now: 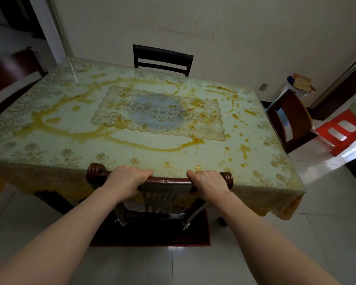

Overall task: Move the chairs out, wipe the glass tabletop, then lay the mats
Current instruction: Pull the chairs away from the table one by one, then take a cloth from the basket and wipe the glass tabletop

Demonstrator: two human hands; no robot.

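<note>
While our left hand [126, 178] and right hand [208, 182] clasp the top rail of the near chair [167, 180], tucked against the surface [70, 124], a careless pull risks snagging the cloth [275, 204].

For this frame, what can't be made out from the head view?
- Near chair: seat and legs hidden by the table overhang and both forearms.
- Left hand and right hand: fingertips curl behind the top rail.
- Left chair: cut off by the frame edge.
- Items on the white stand: too small to identify.
</note>
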